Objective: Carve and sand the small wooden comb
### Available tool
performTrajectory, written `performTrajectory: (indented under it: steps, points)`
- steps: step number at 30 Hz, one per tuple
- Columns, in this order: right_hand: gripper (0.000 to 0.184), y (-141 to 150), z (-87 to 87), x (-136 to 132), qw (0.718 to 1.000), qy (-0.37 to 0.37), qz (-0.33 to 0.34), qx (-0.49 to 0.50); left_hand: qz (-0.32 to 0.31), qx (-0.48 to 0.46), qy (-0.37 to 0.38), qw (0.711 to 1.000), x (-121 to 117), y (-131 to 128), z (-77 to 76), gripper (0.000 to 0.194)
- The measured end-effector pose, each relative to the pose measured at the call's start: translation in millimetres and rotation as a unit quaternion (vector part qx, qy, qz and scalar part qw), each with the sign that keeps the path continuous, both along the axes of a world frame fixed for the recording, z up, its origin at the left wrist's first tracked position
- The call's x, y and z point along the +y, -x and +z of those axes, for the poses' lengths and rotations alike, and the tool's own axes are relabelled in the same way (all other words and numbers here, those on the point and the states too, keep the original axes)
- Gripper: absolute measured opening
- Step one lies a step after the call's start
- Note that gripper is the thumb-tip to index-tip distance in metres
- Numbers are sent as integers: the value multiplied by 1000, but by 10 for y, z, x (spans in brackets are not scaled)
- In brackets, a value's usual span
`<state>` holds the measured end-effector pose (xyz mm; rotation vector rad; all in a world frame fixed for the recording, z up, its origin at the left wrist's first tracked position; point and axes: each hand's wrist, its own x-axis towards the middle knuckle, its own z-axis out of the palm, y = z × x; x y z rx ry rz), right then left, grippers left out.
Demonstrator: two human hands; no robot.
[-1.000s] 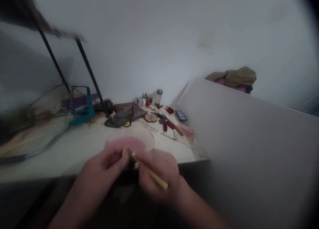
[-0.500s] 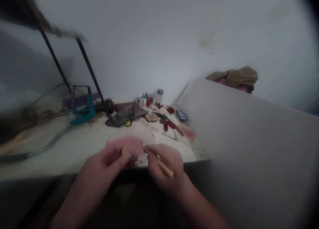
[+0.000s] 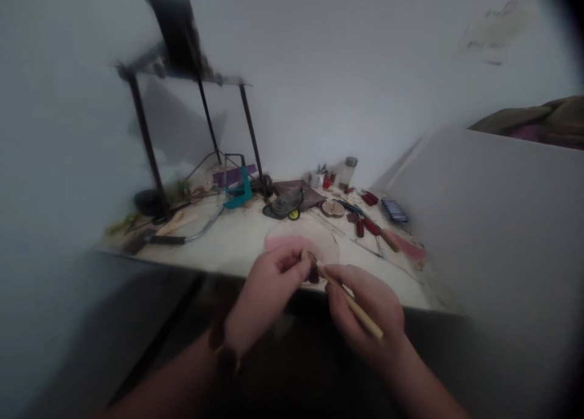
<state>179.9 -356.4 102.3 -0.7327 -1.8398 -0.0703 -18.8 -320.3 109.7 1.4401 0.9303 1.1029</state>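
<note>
In the head view my left hand (image 3: 271, 279) is closed, its thumb and fingers pinching a small brown piece with dark marks (image 3: 311, 256). Too blurred to name more exactly, that piece is partly hidden by the fingertips. My right hand (image 3: 369, 306) grips a light wooden stick (image 3: 360, 315) like a pen, its pale tip close to the small piece; whether they touch I cannot tell. Just beyond both hands, near the table's front edge, lies a round pale board (image 3: 319, 233) with a pink area on its left side.
Behind the board are a dark cap-like item (image 3: 283, 204), a wood slice (image 3: 333, 208), red-handled tools (image 3: 360, 227) and a phone (image 3: 395, 210). A jar (image 3: 348, 173) stands by the wall. Left are a teal-framed saw (image 3: 244, 191) and a dark-legged stand (image 3: 148, 139). A pale panel (image 3: 502, 224) borders the right.
My view has swung left, so the table and both hands appear farther right. The hands remain close together, with the stick's tip now nearer the small piece.
</note>
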Motion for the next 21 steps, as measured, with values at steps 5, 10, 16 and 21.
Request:
performTrajectory:
  steps: [5,10,16,21]
  points:
    - [33,-18,-6,4,1000,-17,-15,7,0,6,-6,1000,-29,16,7,26]
    - [31,-24,33,-12,1000,2,-19,13,-5,-1,1,1000,-47,10,35,22]
    - [33,-2,56,-46,1000,8,-7,6,14,23,-17,999,-47,18,40,22]
    - [27,-80,96,-25,997,31,-60,40,28,25,10,999,-78,11,68,17]
